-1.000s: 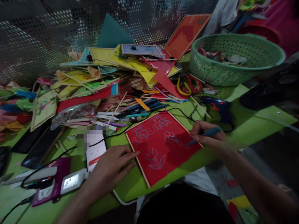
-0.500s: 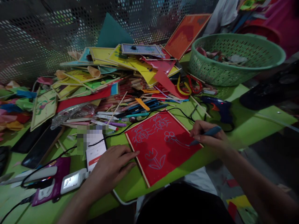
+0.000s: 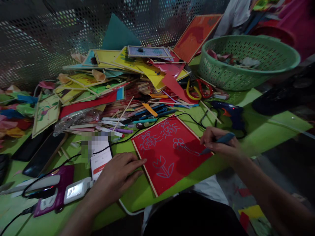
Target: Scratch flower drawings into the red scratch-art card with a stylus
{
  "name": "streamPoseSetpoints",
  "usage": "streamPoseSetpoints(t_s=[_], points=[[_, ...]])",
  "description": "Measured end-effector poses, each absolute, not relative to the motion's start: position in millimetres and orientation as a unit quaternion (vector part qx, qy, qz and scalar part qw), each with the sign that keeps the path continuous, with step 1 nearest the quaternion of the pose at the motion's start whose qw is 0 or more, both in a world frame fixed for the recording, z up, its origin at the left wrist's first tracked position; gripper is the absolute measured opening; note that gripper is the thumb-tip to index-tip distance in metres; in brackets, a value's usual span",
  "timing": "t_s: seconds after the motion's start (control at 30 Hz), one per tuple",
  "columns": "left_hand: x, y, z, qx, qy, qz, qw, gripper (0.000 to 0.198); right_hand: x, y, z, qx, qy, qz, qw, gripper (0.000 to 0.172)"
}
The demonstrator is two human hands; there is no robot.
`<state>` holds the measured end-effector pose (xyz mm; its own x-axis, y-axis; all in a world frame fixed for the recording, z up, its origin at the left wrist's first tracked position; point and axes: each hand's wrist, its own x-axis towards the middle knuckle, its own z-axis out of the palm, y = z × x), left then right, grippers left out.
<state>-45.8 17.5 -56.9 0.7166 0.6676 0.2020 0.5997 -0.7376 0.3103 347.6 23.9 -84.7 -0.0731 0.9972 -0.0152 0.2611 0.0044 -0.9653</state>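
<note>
A red sheet of paper, edged with thin wooden sticks on its left and right sides, lies on the green table in front of me. Light blue outlines on it show two round bug-like figures, a tulip and a small flower with a stem. My right hand is closed around a blue pen, its tip at the lower end of the flower's stem. My left hand lies flat, fingers spread, with the index fingertip on the sheet's left stick. Beneath that hand's wrist side, a lit phone is partly covered.
A black cable runs behind the sheet. Markers, sticks and framed pictures pile up at the back. A green basket, a blue glue gun and scissors are at right. A purple power strip is at left.
The pen tip and my right hand have shifted very slightly at the stem's lower end. My left hand stays in place on the stick.
</note>
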Motion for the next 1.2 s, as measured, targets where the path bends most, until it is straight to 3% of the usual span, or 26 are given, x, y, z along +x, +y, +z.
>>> streamPoseSetpoints(t_s=[0.27,0.47,0.73,0.97,1.2], points=[[-46,17,-59,0.918,0.347,0.157,0.114,0.028,348,25,-83,-0.532,-0.589,0.460,0.398,0.036],[-46,17,-59,0.920,0.344,0.148,0.114,0.028,344,22,-82,-0.534,-0.547,0.454,0.458,0.030],[-46,17,-59,0.922,0.338,0.155,0.111,0.028,354,11,-66,-0.520,-0.629,0.444,0.370,0.021],[-45,18,-58,0.924,0.335,0.150,0.109,0.027,362,2,-89,-0.552,-0.553,0.439,0.444,0.028],[-46,19,-60,0.919,0.343,0.155,0.117,0.027,362,1,-89,-0.554,-0.566,0.428,0.436,0.027]])
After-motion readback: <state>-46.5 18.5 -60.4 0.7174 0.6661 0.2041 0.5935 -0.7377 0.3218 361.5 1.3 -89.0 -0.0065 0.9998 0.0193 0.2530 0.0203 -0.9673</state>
